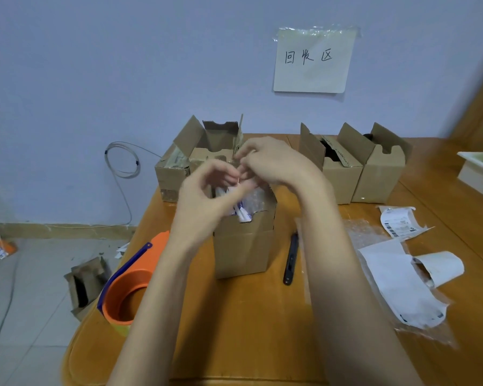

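Observation:
A small open cardboard box stands on the wooden table in front of me. White packets with blue print and bubble wrap stick out of its top. My left hand and my right hand meet just above the box opening, fingers curled. They pinch something small between them; the fingers hide what it is.
An orange tape dispenser lies at the table's left edge. A black utility knife lies right of the box. Torn labels and plastic wrap lie further right. Three open cardboard boxes stand at the back. A white tray sits far right.

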The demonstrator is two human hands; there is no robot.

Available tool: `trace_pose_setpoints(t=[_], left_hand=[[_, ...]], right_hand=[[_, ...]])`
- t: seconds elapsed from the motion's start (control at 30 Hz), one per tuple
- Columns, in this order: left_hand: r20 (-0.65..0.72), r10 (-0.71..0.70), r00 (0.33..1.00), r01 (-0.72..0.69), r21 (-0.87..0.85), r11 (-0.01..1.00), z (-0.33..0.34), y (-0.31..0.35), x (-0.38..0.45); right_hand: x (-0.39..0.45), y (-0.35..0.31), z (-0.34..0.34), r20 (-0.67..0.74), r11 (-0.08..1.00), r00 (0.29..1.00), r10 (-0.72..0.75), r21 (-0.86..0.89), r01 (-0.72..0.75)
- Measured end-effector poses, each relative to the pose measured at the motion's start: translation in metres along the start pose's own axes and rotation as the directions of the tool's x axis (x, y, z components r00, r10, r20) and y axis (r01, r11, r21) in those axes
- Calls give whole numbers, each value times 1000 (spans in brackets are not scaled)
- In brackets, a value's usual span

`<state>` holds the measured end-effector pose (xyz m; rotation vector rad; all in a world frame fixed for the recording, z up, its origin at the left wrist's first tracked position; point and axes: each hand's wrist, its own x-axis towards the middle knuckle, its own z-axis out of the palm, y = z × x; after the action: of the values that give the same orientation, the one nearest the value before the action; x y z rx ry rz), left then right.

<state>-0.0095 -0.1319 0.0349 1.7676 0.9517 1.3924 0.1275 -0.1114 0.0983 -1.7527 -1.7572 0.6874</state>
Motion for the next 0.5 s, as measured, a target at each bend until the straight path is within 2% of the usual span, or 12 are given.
trace_pose_setpoints(t=[0.1,0.17,0.2,0.27,0.33,0.4,0.5], left_hand=[[-297,-119,948,90,-111,990,-1,-19,8],[-365,-246,898,197,-166,966,0,-34,18],[-356,-301,885,238,-209,948,1,-39,25],[-291,-379,879,309,-259,915,1,-45,44],[-196,-425,884,379,-230,896,0,-47,63],[-68,-458,886,441,-178,880,0,-49,76],[147,-501,853,519,-129,845,5,-52,76]], right_hand=[[-24,25,3,-169,997,984,-57,43,65],[-39,36,9,-173,987,981,-91,114,112],[-49,40,13,-159,986,982,-105,108,123],[-62,47,21,-117,992,990,-76,94,87],[-68,55,30,-109,990,994,-14,136,29],[-67,64,41,-157,973,987,21,232,16],[-61,77,49,-214,938,975,59,346,19]])
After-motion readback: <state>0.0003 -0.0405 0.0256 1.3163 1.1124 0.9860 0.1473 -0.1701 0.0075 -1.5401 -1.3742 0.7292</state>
